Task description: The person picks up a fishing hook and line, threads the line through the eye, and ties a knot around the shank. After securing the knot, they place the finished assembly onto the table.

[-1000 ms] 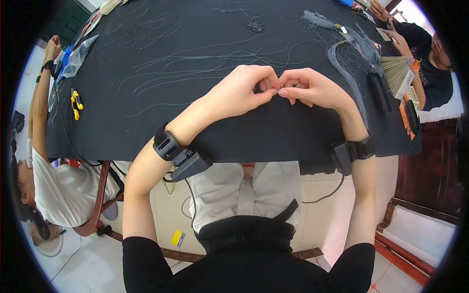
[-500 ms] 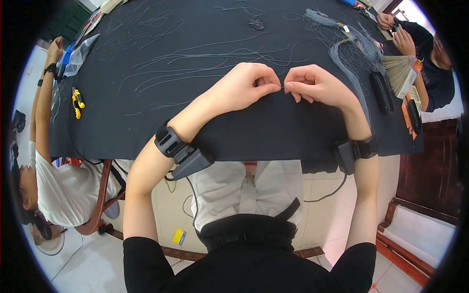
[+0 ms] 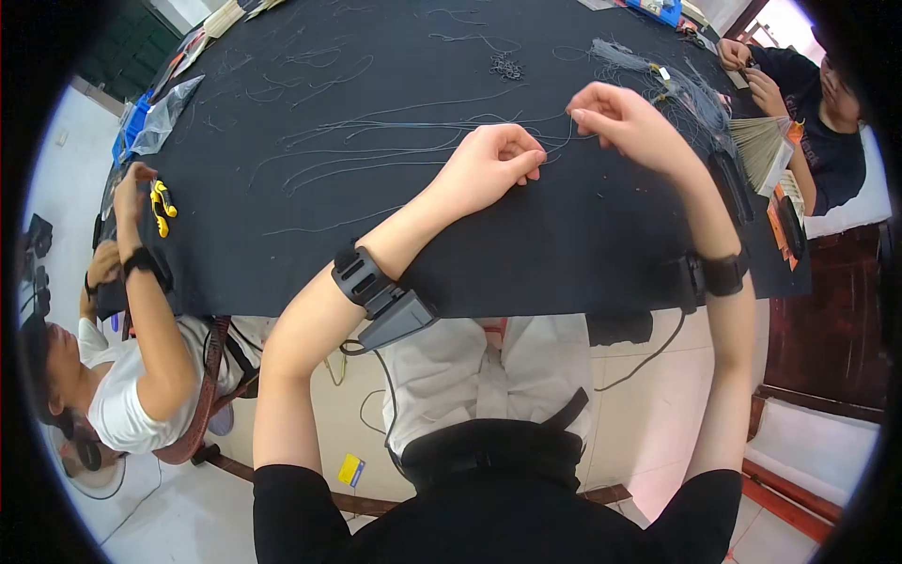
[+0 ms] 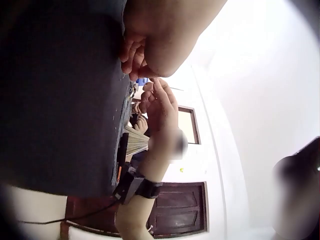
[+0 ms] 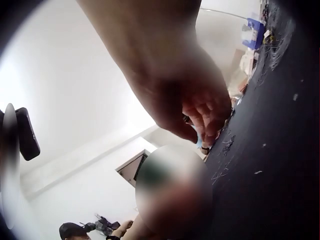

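Note:
In the head view, my left hand is low over the black cloth with thumb and forefinger pinched together at a thin grey line. My right hand is raised to the right, and its thumb and forefinger pinch the strand's upper part. The line bends down from the right fingertips toward the left ones. Several more grey lines lie stretched across the cloth beyond the left hand. In the left wrist view, the curled fingers of the left hand show close over the cloth. The right wrist view is partly blurred around the right hand.
A black cloth covers the table. A small dark tangle and a bundle of grey lines lie farther back. Yellow-handled pliers are at left. A black case and fanned cards are at right. People sit on both sides.
My hands, together a second ago, have parted. The right hand moved up and away to the right; the left stayed nearly in place. The person at left has lowered their arms.

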Demonstrator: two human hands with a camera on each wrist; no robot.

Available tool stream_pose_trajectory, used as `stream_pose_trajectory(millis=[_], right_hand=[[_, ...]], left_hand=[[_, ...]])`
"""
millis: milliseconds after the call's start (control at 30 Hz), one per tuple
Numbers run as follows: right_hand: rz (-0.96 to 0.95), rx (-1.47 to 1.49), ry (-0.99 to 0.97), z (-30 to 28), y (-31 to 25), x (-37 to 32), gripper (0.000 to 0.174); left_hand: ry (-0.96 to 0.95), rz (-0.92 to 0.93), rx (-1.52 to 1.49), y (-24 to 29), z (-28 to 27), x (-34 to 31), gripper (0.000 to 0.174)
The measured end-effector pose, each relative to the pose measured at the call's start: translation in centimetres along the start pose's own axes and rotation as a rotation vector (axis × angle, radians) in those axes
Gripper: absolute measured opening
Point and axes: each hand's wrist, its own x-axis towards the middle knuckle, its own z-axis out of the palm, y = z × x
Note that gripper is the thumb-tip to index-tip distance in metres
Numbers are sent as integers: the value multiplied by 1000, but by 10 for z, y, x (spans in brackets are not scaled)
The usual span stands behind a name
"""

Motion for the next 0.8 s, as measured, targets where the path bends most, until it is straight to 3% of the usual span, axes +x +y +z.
stream_pose_trajectory(millis=[167,267,800], right_hand=[[-108,-340,77,-1,22,62,22],[-30,-279,90,5,40,96,22],[-150,-357,124,17,54,125,22]], left_hand=[[-14,19,11,-1,2,2,18],[-18,25,30,-1,3,1,18],[-55,46,89,-2,3,3,18]])
